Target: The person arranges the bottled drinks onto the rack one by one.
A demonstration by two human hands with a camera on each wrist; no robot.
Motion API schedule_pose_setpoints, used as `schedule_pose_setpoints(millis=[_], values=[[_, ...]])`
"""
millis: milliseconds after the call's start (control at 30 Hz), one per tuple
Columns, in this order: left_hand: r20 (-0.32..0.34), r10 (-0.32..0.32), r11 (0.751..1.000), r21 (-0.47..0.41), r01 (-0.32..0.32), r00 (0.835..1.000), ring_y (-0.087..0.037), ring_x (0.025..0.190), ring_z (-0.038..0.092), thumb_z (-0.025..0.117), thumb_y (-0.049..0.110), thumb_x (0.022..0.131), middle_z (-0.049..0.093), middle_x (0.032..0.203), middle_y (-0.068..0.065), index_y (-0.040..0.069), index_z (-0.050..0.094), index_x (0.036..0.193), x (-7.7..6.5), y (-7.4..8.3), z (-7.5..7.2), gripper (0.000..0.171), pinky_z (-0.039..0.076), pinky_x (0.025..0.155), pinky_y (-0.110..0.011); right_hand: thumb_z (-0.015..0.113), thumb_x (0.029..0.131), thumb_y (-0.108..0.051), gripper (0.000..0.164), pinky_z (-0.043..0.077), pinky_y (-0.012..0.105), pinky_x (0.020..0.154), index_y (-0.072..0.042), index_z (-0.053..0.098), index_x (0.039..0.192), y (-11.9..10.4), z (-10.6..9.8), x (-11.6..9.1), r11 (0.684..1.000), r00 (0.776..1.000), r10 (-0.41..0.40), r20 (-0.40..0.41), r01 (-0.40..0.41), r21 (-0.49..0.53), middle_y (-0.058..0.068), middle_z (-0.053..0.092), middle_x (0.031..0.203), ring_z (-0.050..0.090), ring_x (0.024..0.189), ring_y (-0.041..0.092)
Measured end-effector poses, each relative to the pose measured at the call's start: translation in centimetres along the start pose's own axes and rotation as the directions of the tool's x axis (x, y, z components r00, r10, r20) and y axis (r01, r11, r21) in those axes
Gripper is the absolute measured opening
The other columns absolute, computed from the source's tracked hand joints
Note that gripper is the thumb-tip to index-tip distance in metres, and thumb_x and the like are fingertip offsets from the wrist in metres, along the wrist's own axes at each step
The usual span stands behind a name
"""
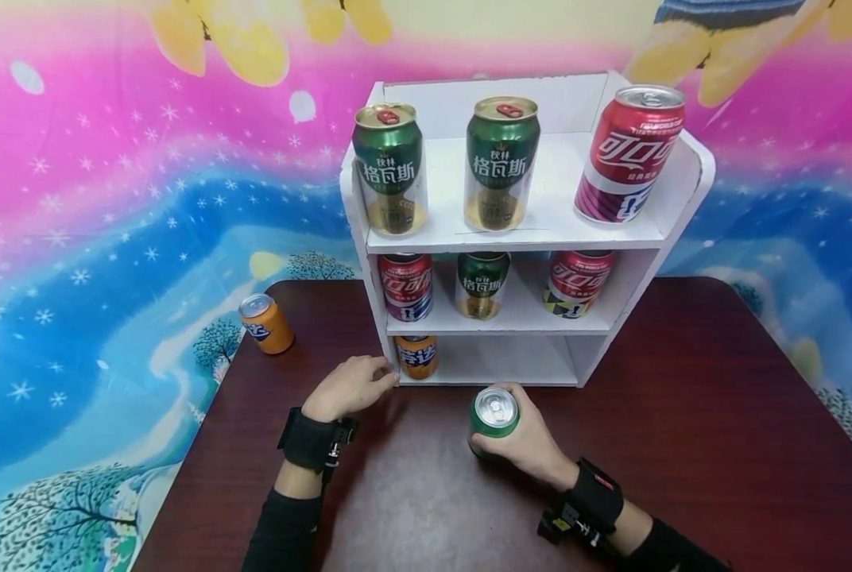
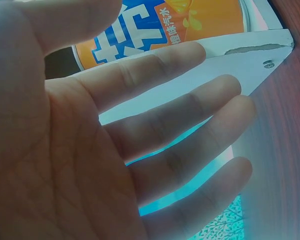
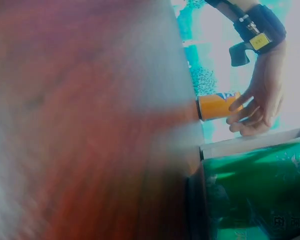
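My right hand (image 1: 529,441) grips a green can (image 1: 495,411) with a silver lid, thumb and fingers curled round its sides. The can is upright in front of the white shelf (image 1: 497,380), and its green side (image 3: 255,190) fills the lower right of the right wrist view. At the shelf's lower left corner is my left hand (image 1: 350,387), holding nothing. Its fingers (image 2: 160,115) are spread in the left wrist view, overlapping the shelf's side panel. Close by, an orange soda can (image 1: 416,357) stands at the left of the bottom tier.
On the top tier are two green-and-gold cans (image 1: 501,163) and a red cola can (image 1: 632,155). The middle tier holds a green can (image 1: 482,284) between two red ones. Another orange can (image 1: 269,324) stands on the brown table (image 1: 719,445) at the far left.
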State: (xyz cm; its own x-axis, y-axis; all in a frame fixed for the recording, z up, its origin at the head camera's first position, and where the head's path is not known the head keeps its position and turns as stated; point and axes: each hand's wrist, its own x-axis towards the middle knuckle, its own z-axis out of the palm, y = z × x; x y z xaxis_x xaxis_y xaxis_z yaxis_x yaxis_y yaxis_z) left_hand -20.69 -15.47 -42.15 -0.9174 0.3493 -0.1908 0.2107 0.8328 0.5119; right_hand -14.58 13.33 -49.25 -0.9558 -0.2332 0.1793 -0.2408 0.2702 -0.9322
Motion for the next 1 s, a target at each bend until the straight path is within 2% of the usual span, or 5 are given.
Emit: schedule_pose_setpoints(millis=[200,500,667,800,1000], values=[[-0.004,0.003,1.000,-0.001,-0.003,1.000,-0.014,0.064,0.052,0.056,0.030,0.095,0.059,0.079,0.003,0.008,0.064,0.110,0.1,-0.1,0.0,0.027,0.042,0.059,-0.031,0.087,0.066,-0.017,0.070,0.045,0.031,0.087,-0.009,0.046,0.123,0.1,-1.0,0.8,0.999,0.993,-0.030,0.118,0.026,0.033,0.006,0.054,0.116,0.054,0.104,0.021],[0.001,0.008,1.000,-0.010,-0.008,1.000,-0.016,0.057,0.049,0.056,0.031,0.095,0.053,0.067,0.000,0.009,0.063,0.099,0.1,0.1,-0.1,0.023,0.039,0.053,-0.030,0.084,0.068,-0.005,0.070,0.046,0.031,0.088,-0.008,0.044,0.125,-0.3,-2.5,2.6,0.993,0.952,-0.066,0.299,0.035,0.109,0.008,0.054,0.118,0.053,0.107,0.022],[0.000,0.012,1.000,-0.008,-0.012,1.000,-0.016,0.058,0.049,0.057,0.031,0.095,0.053,0.068,0.000,0.009,0.063,0.100,0.2,0.0,0.0,0.023,0.040,0.053,-0.030,0.084,0.069,-0.007,0.072,0.046,0.035,0.088,-0.002,0.042,0.127,-0.4,-3.2,4.2,0.996,0.946,-0.054,0.319,0.030,0.081,0.010,0.054,0.117,0.052,0.107,0.027],[-0.007,0.023,1.000,0.002,-0.023,1.000,-0.015,0.059,0.050,0.057,0.030,0.095,0.055,0.071,0.001,0.008,0.064,0.103,0.1,0.0,0.0,0.024,0.040,0.055,-0.031,0.085,0.068,-0.012,0.074,0.046,0.037,0.088,-0.003,0.043,0.128,-0.3,-3.7,5.4,0.998,0.956,-0.066,0.286,0.057,0.039,0.011,0.055,0.115,0.053,0.105,0.028],[-0.009,0.026,1.000,0.002,-0.026,1.000,-0.014,0.057,0.049,0.057,0.029,0.095,0.055,0.070,0.001,0.009,0.064,0.101,0.0,0.0,0.1,0.022,0.039,0.054,-0.030,0.083,0.069,-0.008,0.071,0.047,0.035,0.086,0.000,0.043,0.128,0.2,-4.2,6.5,1.000,0.964,-0.029,0.263,0.029,0.006,0.014,0.056,0.115,0.055,0.102,0.024]])
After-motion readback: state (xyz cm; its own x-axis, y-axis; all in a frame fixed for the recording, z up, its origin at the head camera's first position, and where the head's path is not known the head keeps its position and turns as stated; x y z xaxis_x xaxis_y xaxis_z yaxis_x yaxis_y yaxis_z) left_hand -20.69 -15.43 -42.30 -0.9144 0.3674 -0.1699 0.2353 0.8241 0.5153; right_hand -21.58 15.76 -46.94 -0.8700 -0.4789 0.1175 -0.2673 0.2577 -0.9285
